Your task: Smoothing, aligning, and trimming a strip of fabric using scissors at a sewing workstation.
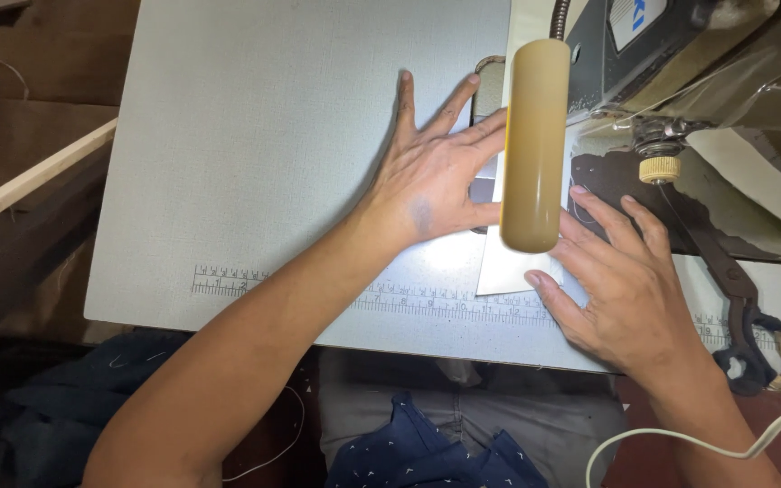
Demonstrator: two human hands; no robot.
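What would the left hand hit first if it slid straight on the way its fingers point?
Probably the sewing machine. The left hand lies flat on the table, fingers aimed up and right. The yellow lamp tube crosses in front of the fingertips, but it seems to hang above them; depth is unclear.

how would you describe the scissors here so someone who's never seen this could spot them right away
Start at the sewing machine at the top right of the grey table. Follow its front edge down, past the right hand, to the table's right edge: the scissors lie there, blades pointing up toward the machine. They are the only dark metal tool, and one handle loop is wrapped in tan cord.
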